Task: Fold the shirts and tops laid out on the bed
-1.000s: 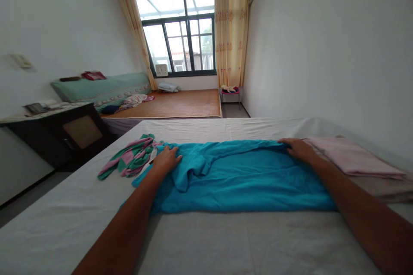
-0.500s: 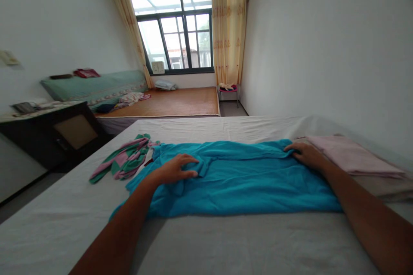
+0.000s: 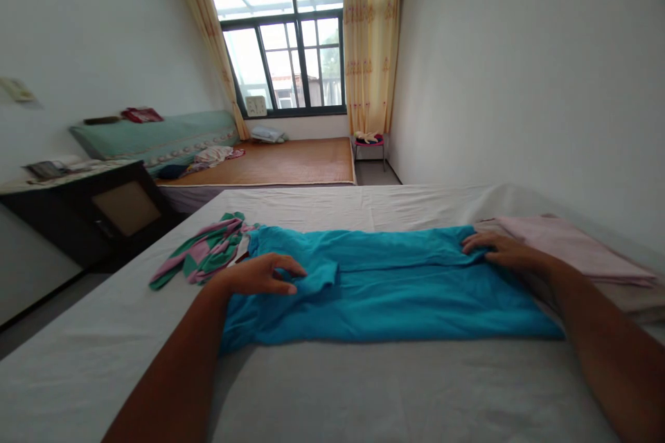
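Turquoise cloth [image 3: 395, 291] beneath palm-down right hand [image 3: 503, 250] and loosely curved left hand [image 3: 260, 273]

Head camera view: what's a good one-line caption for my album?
Left hand over, right hand on, a blue garment across a white sheet, folded pink cloth nearby.

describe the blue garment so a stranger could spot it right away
Start at the white sheet filling the foreground. Across it, between the crumpled pink-and-green cloth on the left and the folded pale pink cloth on the right, lies the blue garment. Its bright turquoise sets it apart.
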Demonstrator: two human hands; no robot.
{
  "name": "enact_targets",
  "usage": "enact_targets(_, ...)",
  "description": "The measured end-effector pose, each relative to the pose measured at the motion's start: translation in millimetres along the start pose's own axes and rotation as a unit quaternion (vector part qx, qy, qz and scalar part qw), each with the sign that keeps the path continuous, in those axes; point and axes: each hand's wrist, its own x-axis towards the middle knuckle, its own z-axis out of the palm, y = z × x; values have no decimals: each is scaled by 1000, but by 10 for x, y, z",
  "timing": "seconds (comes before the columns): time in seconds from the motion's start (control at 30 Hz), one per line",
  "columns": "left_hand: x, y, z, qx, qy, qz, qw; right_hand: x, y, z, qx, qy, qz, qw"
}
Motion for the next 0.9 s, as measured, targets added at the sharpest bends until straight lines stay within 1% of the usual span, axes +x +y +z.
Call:
enact_targets(0.03,-16,-11,0,-6,-5,-8,1000,-8,-23,-36,4,-20,-11,1000)
enact_targets(0.07,-26,-34,-8,-7,21,-23,999,-8,-44,-66,10,-28,-21,999)
enact_targets(0.1,-32,-69,-21,-4,70,-44,997,3,-69,-83,13,-20,-24,999)
enact_targets(0.17,-32,-176,-48,16,181,-89,979,57,-150,-50,3,47,2,999)
enact_targets(0.2,-26,-248,-53,35,224,-105,968,97,-218,8,-1,80,17,997)
enact_targets(0.23,-15,-330,-47,59,251,-112,960,140,-306,94,-3,99,27,995)
enact_targets(0.27,1,-421,-28,89,257,-109,956,182,-414,203,-1,104,27,994)
enact_targets(0.3,22,-518,2,124,247,-104,955,220,-535,327,3,92,14,996)
enact_targets(0.37,70,-715,82,190,201,-113,954,273,-786,579,13,39,-44,998)
enact_targets(0.4,95,-805,123,219,182,-130,950,288,-901,685,10,7,-78,997)
enact_targets(0.47,136,-950,186,264,177,-180,931,308,-1092,826,0,-40,-123,992)
enact_targets(0.53,167,-1035,219,289,192,-216,912,333,-1248,873,-11,-67,-131,989)
enact_targets(0.63,205,-1064,232,304,204,-228,902,424,-1528,887,-9,-66,-131,989)
enact_targets(0.7,215,-1043,226,304,207,-220,904,512,-1791,960,-7,-46,-163,985)
enact_targets(0.77,186,-1005,194,291,210,-211,909,594,-2085,1118,-24,-41,-204,978)
enact_targets(0.8,149,-982,163,279,213,-210,912,622,-2226,1222,-36,-49,-217,974)
enact_targets(0.87,23,-930,71,255,229,-220,913,644,-2455,1444,-52,-92,-239,965)
enact_targets(0.9,-62,-903,15,248,244,-238,907,638,-2534,1546,-58,-117,-249,960)
